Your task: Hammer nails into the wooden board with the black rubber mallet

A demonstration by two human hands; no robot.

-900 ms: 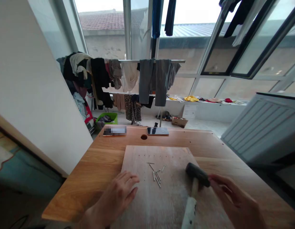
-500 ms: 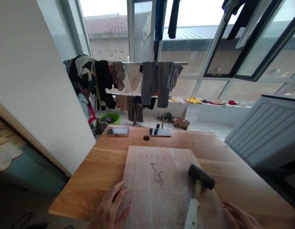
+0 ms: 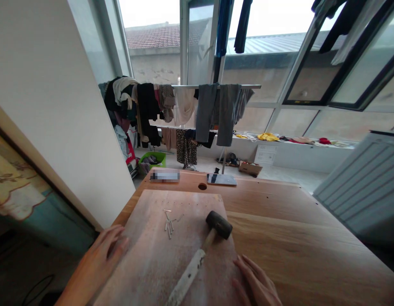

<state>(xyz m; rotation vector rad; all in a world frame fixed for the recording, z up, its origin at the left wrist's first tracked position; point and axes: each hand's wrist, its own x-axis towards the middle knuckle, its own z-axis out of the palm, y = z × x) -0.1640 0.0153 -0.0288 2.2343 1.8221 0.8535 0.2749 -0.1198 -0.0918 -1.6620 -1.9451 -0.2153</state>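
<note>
A pale wooden board lies on the wooden table, slightly turned. My left hand grips its left edge, thumb over the top face. At the right edge, my right hand holds the board with its fingers along the side. Several loose nails lie in a small pile on the board's upper part, below a row of small holes. A mallet with a black head and a worn white handle rests on the board, its handle slanting toward me, its head at the right edge.
The table extends to the right. Near its far edge are a phone, a blurred-out flat object and a round hole. Beyond stand a clothes rack, a green basket and a cardboard box.
Both hands have moved the board to the left across the table and turned it slightly. The nails and mallet have travelled with it; the view has also shifted a little.
</note>
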